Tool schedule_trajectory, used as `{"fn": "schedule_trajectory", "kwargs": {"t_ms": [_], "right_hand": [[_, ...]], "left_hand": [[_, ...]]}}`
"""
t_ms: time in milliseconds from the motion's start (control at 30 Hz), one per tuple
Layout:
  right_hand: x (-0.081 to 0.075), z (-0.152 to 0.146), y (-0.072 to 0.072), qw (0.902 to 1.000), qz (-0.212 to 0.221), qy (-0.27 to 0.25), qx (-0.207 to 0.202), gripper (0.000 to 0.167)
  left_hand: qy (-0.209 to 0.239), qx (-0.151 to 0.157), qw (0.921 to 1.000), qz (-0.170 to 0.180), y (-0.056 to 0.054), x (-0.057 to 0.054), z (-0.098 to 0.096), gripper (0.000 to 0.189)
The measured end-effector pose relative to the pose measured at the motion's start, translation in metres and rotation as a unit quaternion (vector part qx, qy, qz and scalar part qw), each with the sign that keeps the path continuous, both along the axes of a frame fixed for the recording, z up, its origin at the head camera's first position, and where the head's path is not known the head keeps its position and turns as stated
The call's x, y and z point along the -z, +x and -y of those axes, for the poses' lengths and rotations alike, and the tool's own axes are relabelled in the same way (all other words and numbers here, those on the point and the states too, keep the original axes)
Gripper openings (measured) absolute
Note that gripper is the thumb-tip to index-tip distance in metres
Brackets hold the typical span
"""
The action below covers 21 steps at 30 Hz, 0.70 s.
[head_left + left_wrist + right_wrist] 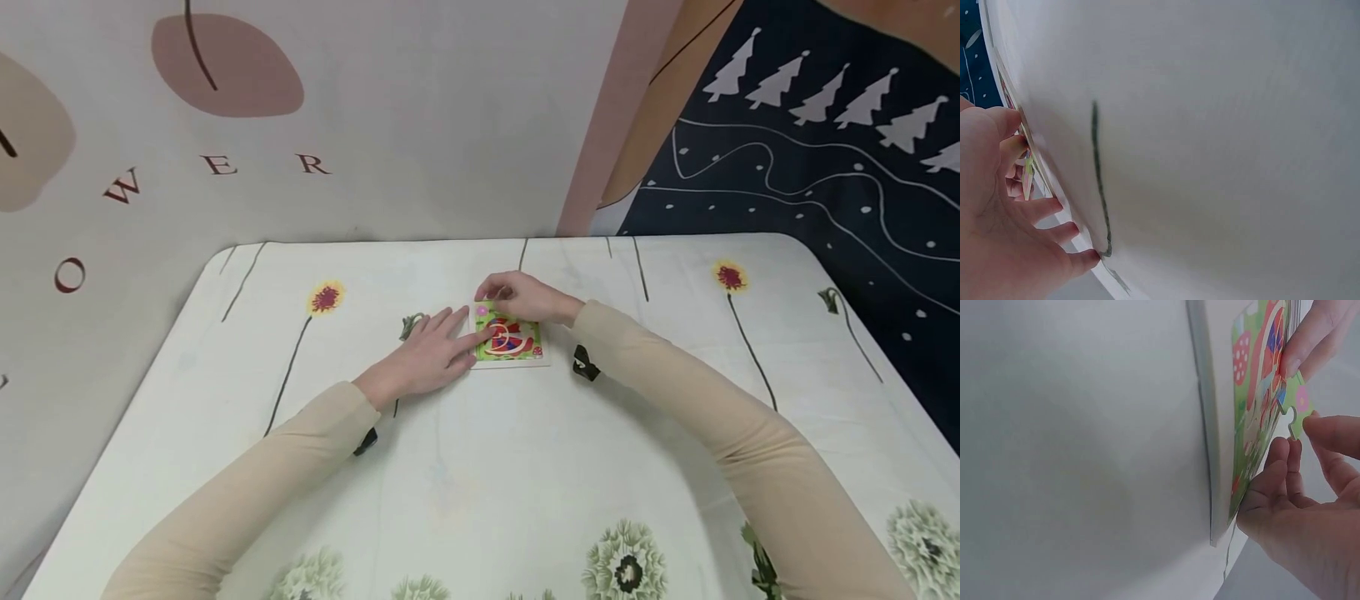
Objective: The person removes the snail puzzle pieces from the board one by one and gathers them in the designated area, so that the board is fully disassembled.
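Green piece (1302,400) with a pink flower, clamped between the fingers of the right hand (536,298); it's tilted up at the puzzle's (517,343) corner. Can't tell if its inner edge is seated.

Left hand (427,350): fingers spread apart, index resting on the puzzle face, thumb near its left edge.

Puzzle lies flat on the counter (465,467) with a white border (510,364) around it, under the left index and just on the near side of the right fingers.

Printed yellow flowers: one (326,297) well left of the left fingers, one (730,277) well right of the right fingers.
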State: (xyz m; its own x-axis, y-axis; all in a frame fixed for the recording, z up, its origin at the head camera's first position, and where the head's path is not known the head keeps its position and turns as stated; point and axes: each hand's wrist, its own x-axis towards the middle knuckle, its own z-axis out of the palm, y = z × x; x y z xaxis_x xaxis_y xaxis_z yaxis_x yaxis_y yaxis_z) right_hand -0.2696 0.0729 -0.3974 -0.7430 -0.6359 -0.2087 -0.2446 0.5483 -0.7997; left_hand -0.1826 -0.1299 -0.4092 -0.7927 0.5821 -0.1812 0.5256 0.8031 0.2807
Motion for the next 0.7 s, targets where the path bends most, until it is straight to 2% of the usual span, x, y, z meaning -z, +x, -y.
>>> {"fn": "schedule_trajectory", "kwargs": {"t_ms": [267,700], "right_hand": [[0.0041,0.0006,0.0024,0.9990,-0.015,-0.017,0.039,0.017],[0.0057,-0.0061,0.0049,0.9965,0.001,-0.061,0.057,0.021]], "left_hand": [[-0.005,0.002,1.0000,-0.003,-0.0008,0.0005,0.0007,0.050],[-0.003,0.003,1.0000,-0.005,-0.0014,0.0009,0.0006,0.050]]}}
